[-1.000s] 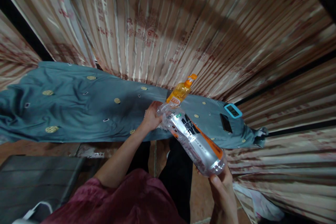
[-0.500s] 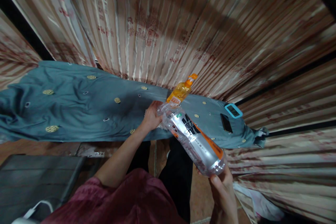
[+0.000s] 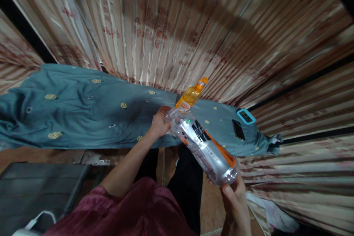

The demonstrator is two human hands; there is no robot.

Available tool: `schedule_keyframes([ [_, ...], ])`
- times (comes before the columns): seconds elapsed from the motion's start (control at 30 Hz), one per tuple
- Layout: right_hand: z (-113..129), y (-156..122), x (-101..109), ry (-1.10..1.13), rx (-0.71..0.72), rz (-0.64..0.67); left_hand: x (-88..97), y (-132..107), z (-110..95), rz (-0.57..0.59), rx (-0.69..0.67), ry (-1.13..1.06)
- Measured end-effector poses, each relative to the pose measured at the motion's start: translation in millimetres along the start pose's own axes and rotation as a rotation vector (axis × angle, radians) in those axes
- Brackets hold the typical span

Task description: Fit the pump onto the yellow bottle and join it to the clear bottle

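Note:
A large clear plastic bottle (image 3: 206,147) with a silver and orange label lies slantwise in front of me, held above the cloth's near edge. My right hand (image 3: 233,195) grips its base, thumb on the near side. At the upper left end, my left hand (image 3: 161,121) is closed at the bottle's neck, its fingertips partly hidden. Around that hand shows a pale, ragged-edged piece of material, too covered to name. Just behind the neck stands an orange-yellow pump bottle (image 3: 190,96), its lower part hidden by the clear bottle.
A blue-green patterned cloth (image 3: 80,110) covers the long narrow surface. On its right lie a dark phone (image 3: 238,129) and a light-blue framed device (image 3: 246,117). Striped curtains (image 3: 166,25) hang behind and to the right. A grey stool-like surface (image 3: 41,188) with a white cable (image 3: 41,217) is lower left.

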State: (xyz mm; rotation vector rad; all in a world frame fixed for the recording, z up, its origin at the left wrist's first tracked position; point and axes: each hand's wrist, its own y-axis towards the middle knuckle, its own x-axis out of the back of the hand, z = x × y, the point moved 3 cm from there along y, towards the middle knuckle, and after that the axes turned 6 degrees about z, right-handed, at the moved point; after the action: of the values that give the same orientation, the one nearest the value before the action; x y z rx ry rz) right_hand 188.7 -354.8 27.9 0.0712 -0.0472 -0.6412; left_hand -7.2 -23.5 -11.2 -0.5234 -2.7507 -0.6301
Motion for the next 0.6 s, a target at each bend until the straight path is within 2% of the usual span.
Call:
schedule_keyframes([
  [0.6, -3.1, -1.1, 4.8, -0.009, -0.031, -0.027, -0.2, -0.1, -0.3, 0.006, 0.026, -0.004],
])
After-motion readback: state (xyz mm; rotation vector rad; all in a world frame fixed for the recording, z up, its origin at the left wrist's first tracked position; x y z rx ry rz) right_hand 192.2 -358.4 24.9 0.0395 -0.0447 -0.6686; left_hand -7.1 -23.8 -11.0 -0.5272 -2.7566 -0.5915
